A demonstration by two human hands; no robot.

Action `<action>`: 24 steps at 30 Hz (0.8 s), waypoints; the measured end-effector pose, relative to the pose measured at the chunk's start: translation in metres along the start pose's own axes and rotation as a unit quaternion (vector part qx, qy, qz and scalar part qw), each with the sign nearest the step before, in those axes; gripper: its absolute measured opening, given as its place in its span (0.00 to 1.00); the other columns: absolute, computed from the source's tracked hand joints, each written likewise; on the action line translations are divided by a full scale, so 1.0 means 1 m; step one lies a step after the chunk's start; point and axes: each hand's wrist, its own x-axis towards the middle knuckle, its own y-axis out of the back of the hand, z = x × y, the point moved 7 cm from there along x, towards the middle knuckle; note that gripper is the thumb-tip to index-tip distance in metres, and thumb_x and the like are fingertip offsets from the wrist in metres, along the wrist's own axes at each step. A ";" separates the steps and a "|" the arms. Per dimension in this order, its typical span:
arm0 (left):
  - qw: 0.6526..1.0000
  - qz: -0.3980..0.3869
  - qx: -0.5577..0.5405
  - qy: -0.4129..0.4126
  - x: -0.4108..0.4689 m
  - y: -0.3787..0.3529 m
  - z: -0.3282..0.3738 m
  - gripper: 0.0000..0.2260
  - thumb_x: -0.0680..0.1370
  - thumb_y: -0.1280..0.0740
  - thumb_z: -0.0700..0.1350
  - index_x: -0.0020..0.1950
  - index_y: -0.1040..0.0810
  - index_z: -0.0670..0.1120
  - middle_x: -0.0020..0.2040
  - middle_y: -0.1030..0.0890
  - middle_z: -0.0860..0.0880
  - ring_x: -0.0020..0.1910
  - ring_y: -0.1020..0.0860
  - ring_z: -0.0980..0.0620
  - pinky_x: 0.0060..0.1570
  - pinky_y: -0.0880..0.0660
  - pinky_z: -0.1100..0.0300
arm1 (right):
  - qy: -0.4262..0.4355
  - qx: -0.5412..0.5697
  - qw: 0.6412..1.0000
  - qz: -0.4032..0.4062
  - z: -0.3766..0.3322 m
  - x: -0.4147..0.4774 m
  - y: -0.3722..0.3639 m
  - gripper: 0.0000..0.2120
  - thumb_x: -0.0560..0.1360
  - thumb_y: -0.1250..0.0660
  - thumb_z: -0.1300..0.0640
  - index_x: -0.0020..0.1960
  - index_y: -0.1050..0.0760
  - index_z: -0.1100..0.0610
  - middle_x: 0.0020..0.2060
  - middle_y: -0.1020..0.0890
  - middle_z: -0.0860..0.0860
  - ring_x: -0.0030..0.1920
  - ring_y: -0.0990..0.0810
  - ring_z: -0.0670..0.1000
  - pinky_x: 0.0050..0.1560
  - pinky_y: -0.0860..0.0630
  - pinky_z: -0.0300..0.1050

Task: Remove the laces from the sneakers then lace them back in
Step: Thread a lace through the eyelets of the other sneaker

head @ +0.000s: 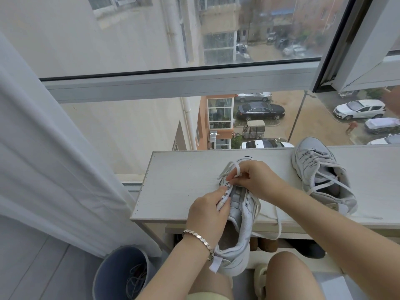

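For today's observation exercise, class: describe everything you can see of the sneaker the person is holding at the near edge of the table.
The sneaker is white with a grey tongue and perforated-looking side. It lies toe toward the window on the white table, heel and pull tab overhanging the near edge. The left hand grips its eyelet edge; the right hand pinches a loop of its loose lace near the toe.

head view | wide-angle | faces forward and down | close above table [184, 169] | window [173, 87] ahead
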 end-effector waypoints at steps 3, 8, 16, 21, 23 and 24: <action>1.000 0.002 0.004 -0.002 0.000 -0.001 0.000 0.14 0.78 0.38 0.46 0.64 0.25 0.50 0.51 0.17 0.50 0.48 0.21 0.53 0.44 0.30 0.69 | 0.048 -0.025 0.998 0.037 -0.004 -0.002 0.001 0.06 0.70 0.28 0.64 0.45 0.16 0.56 0.40 0.22 0.43 0.42 0.25 0.44 0.48 0.27 0.38; 1.000 -0.007 -0.010 0.004 -0.001 -0.001 -0.001 0.13 0.78 0.38 0.45 0.63 0.23 0.50 0.46 0.17 0.50 0.43 0.21 0.53 0.41 0.28 0.66 | 0.190 -0.095 0.975 0.059 -0.015 -0.010 0.000 0.05 0.69 0.29 0.67 0.41 0.16 0.60 0.38 0.17 0.53 0.39 0.20 0.51 0.42 0.21 0.46; 0.998 -0.045 -0.037 0.015 0.002 -0.007 0.001 0.13 0.78 0.38 0.43 0.33 0.25 0.52 0.27 0.27 0.50 0.28 0.31 0.53 0.30 0.35 0.64 | 0.107 -0.042 0.993 0.011 -0.002 -0.006 -0.007 0.14 0.72 0.38 0.72 0.49 0.17 0.59 0.43 0.17 0.50 0.44 0.21 0.41 0.48 0.27 0.31; 0.998 -0.041 -0.045 0.007 0.007 -0.005 0.003 0.07 0.77 0.36 0.43 0.44 0.19 0.44 0.26 0.29 0.56 0.28 0.31 0.57 0.29 0.38 0.72 | -0.010 0.156 0.987 -0.037 0.020 -0.011 -0.001 0.05 0.74 0.33 0.65 0.44 0.18 0.61 0.36 0.18 0.56 0.32 0.25 0.43 0.36 0.29 0.34; 0.998 -0.045 -0.046 0.001 0.009 -0.006 0.006 0.07 0.77 0.36 0.43 0.44 0.19 0.44 0.26 0.30 0.57 0.28 0.31 0.58 0.29 0.38 0.72 | -0.044 0.213 0.975 -0.042 0.024 -0.014 -0.001 0.04 0.74 0.34 0.67 0.45 0.20 0.66 0.30 0.21 0.57 0.28 0.28 0.43 0.31 0.31 0.33; 0.998 -0.047 -0.047 0.001 0.010 -0.006 0.006 0.07 0.77 0.36 0.42 0.43 0.19 0.44 0.26 0.30 0.56 0.27 0.32 0.58 0.29 0.38 0.72 | -0.058 0.234 0.970 -0.041 0.025 -0.015 -0.001 0.04 0.73 0.34 0.67 0.45 0.21 0.68 0.27 0.23 0.53 0.26 0.30 0.42 0.28 0.33 0.31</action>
